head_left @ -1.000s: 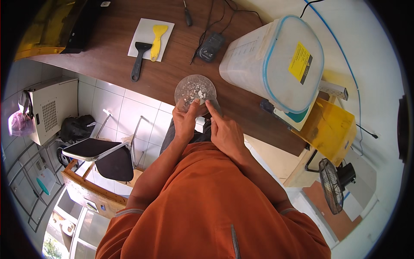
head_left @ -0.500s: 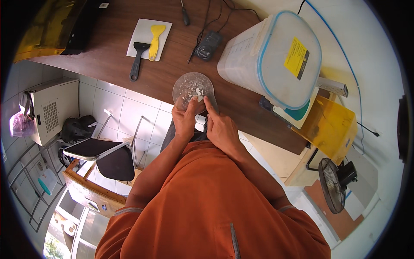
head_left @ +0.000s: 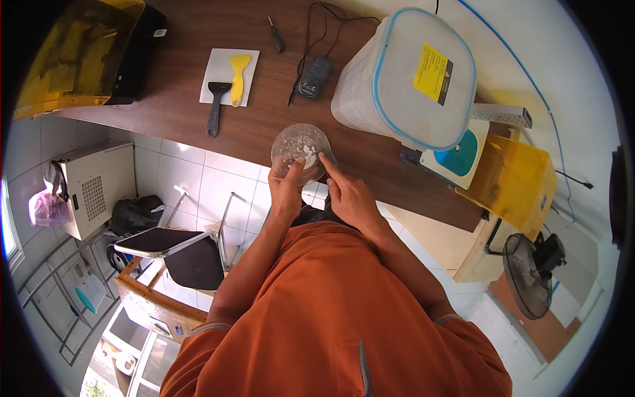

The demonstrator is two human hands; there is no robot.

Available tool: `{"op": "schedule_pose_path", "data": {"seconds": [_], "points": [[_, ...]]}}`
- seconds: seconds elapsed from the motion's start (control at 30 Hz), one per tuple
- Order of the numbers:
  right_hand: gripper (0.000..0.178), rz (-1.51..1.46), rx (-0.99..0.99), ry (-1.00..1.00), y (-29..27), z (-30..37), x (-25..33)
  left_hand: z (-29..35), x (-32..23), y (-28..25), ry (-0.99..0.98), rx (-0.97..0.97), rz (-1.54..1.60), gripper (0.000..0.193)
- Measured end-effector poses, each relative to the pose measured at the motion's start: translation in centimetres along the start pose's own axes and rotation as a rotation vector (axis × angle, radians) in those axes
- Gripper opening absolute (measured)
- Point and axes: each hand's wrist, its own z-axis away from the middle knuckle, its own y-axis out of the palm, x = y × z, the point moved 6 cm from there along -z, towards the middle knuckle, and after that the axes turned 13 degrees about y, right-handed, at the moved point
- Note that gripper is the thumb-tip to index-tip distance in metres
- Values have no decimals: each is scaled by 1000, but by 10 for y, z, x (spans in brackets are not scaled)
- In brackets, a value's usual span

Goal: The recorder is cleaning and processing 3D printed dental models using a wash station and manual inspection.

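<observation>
A clear round shallow dish (head_left: 291,137), tilted up near the desk's front edge, carries white flakes and crumbs (head_left: 309,154). My left hand (head_left: 286,196) grips its near edge, with the thumb on top and the other fingers hidden beneath. At the dish's right side is my right hand (head_left: 354,200). Its index finger stretches onto the dish beside the flakes, the thumb apart from it and the remaining fingers curled. On the desk beyond, a black scraper (head_left: 216,109) and a yellow scraper (head_left: 238,79) rest on a white sheet (head_left: 215,68).
A large lidded plastic bin (head_left: 410,86) stands at the right of the wooden desk (head_left: 178,92). A power adapter (head_left: 314,77) with cables and a screwdriver (head_left: 276,36) lie farther back. To the left are an amber-covered machine (head_left: 79,59) and a black chair (head_left: 192,258); a fan (head_left: 529,274) is at right.
The whole view has shifted slightly. My right index finger has moved a little farther up along the dish's right side, while my left hand keeps its grip.
</observation>
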Motion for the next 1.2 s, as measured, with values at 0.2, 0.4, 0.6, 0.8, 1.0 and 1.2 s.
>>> {"op": "schedule_pose_path", "data": {"seconds": [0.2,0.4,0.6,0.8,1.0,1.2], "points": [[58,-52,79,89,-6,12,1,1,-7,3,-261,49,2,25],[60,12,91,146,-6,11,3,-10,-2,-15,-262,205,-273,31],[65,51,-17,131,11,11,-5,-10,-3,-1,-284,218,-253,27],[65,37,7,167,10,13,3,-7,7,-5,-239,88,-130,23],[61,-7,-101,223,11,10,0,-7,11,-5,-223,115,-137,22],[56,-18,-85,217,9,15,8,-7,10,-5,-228,138,-150,22]]}}
